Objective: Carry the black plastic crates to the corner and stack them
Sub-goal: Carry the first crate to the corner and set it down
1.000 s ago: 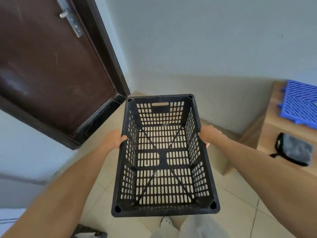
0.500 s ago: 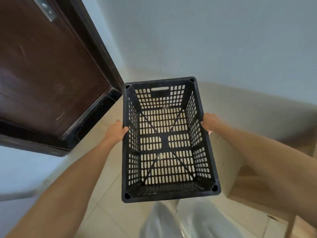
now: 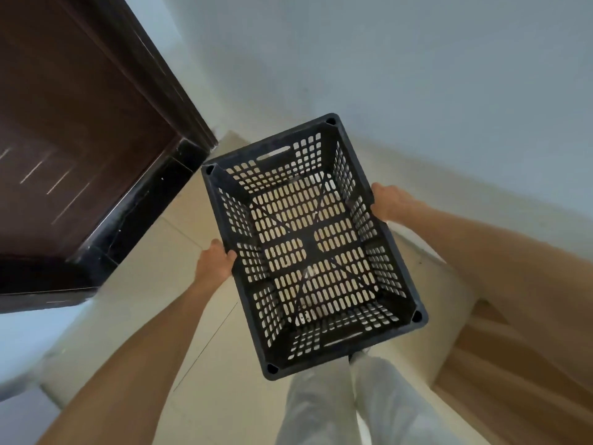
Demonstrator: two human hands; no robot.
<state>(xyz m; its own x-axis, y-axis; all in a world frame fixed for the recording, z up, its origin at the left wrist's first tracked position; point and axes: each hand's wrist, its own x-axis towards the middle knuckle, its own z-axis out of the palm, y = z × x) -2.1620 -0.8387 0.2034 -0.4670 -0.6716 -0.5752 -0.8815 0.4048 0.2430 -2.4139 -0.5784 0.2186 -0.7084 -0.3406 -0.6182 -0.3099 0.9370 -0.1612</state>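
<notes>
Firmly, each hand clamps one long side of the crate (image 3: 308, 245): the left hand (image 3: 215, 261) curls over the near-left rim, and the right hand (image 3: 390, 202) grips the opposite rim further along. The crate hangs in the air, empty, mouth up and turned askew, above the floor (image 3: 154, 284) and the person's legs (image 3: 353, 406). Ahead, the door (image 3: 80, 139) meets the wall (image 3: 417, 75) in a corner. I judge the carry nearly over. No other crate shows, so setting this one down and all the stacking remain.
</notes>
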